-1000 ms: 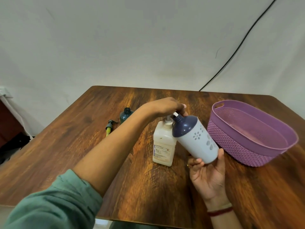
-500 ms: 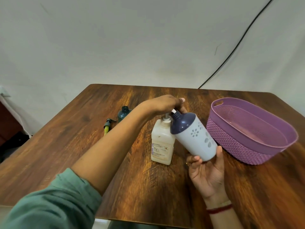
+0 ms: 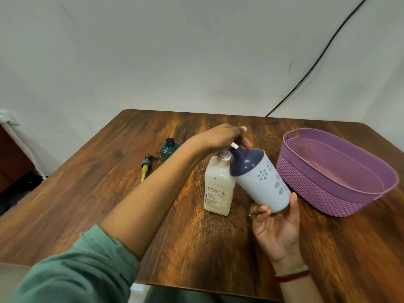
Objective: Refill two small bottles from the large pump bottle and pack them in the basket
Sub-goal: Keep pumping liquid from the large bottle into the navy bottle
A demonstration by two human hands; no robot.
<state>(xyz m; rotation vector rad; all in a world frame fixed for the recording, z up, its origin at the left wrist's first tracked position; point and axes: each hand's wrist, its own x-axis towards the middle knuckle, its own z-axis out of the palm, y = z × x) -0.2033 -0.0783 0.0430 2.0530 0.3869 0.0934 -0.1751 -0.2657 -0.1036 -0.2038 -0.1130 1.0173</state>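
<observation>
A large cream pump bottle [image 3: 218, 189] stands upright mid-table. My left hand [image 3: 223, 138] rests on top of its pump head, fingers bent over it. My right hand [image 3: 275, 224] holds a small white bottle [image 3: 260, 182] with a dark blue top by its base, tilted so its open neck meets the white pump spout. A second small bottle [image 3: 168, 150], dark teal and open-necked, stands further back on the left, with its loose pump cap [image 3: 147, 165] lying beside it. The purple woven basket [image 3: 323, 193] sits on the right.
The wooden table [image 3: 98, 197] ends close to me at the front and at the wall behind. A black cable [image 3: 317, 60] runs down the wall to the table's far edge.
My left hand has stayed on the pump head and the tilted white bottle remains at the spout. The camera view shifted slightly.
</observation>
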